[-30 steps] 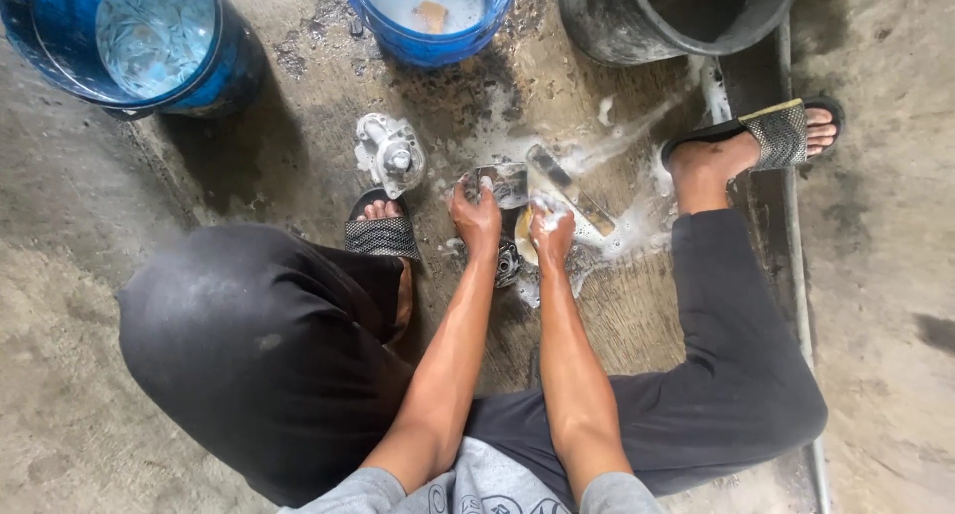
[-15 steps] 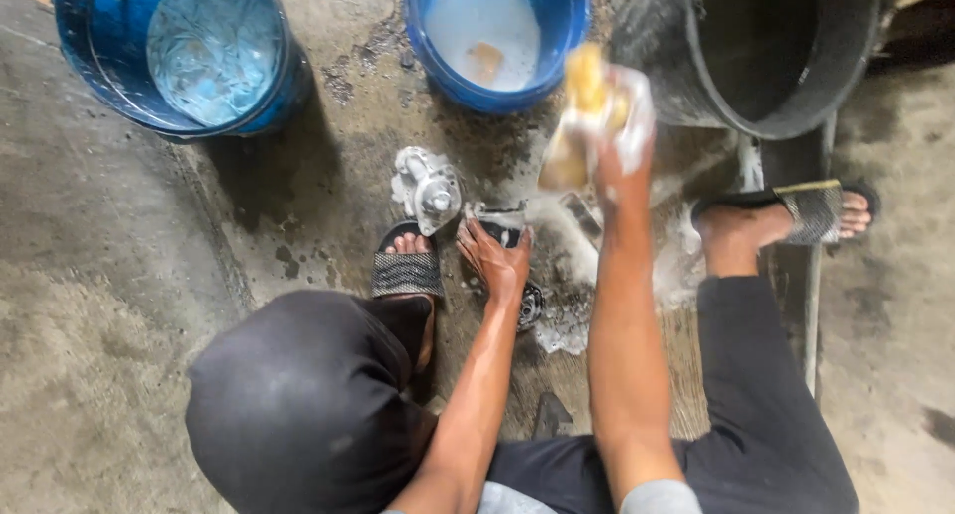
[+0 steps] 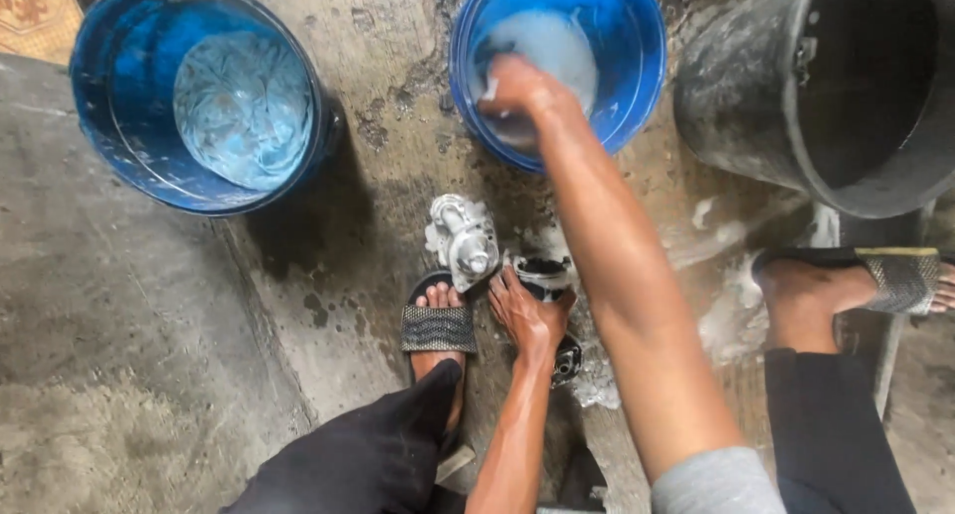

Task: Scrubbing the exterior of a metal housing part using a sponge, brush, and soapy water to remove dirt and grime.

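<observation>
Buckets — two blue (image 3: 199, 96), one black (image 3: 846, 86), two hands (image 3: 527, 320) — two sandals (image 3: 438, 327).

I see rough, matt concrete floor (image 3: 149, 375), wet and darker at centre frame. The two blue buckets (image 3: 119, 146) up top look like glossy plastic; the bucket (image 3: 756, 106) at upper right is dull, scuffed black. The part (image 3: 463, 240) at centre is pale cast metal, soapy. The sandal (image 3: 438, 328) strap looks woven.
</observation>
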